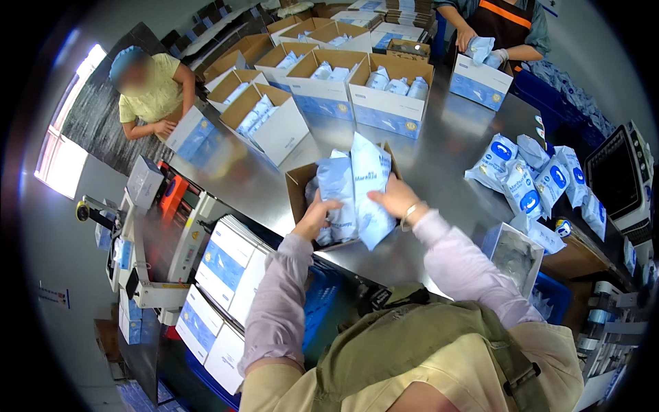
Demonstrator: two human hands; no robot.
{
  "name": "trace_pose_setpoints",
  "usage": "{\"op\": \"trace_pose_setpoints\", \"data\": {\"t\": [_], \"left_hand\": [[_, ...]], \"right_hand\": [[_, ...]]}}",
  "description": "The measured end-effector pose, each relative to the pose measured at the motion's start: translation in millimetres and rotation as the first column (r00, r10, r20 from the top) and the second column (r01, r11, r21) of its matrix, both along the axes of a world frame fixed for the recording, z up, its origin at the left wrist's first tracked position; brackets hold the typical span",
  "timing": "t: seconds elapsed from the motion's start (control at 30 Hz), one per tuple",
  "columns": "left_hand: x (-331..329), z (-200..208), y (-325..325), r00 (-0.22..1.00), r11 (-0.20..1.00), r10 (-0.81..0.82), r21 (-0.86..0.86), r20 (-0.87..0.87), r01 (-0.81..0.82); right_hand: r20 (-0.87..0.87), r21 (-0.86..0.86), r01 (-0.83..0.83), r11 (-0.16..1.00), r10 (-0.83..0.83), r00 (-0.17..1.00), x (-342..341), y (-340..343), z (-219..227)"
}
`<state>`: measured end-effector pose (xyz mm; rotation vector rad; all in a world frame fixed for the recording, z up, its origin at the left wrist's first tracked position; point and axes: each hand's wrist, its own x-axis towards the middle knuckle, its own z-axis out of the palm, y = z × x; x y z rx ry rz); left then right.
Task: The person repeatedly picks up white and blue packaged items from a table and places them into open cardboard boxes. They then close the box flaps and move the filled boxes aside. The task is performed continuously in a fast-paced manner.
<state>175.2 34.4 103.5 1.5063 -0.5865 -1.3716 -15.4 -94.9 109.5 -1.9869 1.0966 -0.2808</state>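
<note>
Between my left hand and right hand, each clamped on one blue bag, both bags stay close at the open box mouth, probably to fit side by side.

Bright, even indoor light around me, with a dark fisheye rim.
Glare whitens the window between nine and ten o'clock; soft reflections streak the metal table toward two o'clock. My left hand and right hand look crisp, a co-worker's head at ten is blurred, and straight edges bow near the black border.
</note>
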Motion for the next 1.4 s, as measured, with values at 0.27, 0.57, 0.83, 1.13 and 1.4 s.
{"op": "trace_pose_setpoints", "data": {"t": [0.27,0.57,0.83,1.13,1.4], "left_hand": [[-72.5,-2.1,-35.4,0.413,0.835,-0.539,0.530,0.734,0.148],[-128.2,-54.9,-59.3,-0.063,0.813,-0.517,0.513,0.854,0.274],[-186.5,-76.4,-53.5,-0.426,0.737,-0.340,0.519,0.839,0.434],[-277.6,-27.4,-62.4,-0.151,0.582,-0.499,0.460,0.853,0.671],[-266.9,10.2,-50.8,0.769,0.779,-0.481,-0.197,0.420,0.595]], "right_hand": [[-0.278,-0.425,-0.127,0.896,0.004,0.961,-41.5,20.9,-38.5],[0.169,-0.302,0.563,0.769,-0.538,0.826,-284.1,42.5,43.3],[-0.156,-0.346,0.512,0.786,-0.587,0.794,-378.6,99.7,-85.3],[0.172,0.605,0.621,0.498,-0.844,0.509,-460.2,75.4,-63.4],[0.511,0.732,0.231,0.641,-0.740,0.437,-357.9,51.6,29.4]]}}
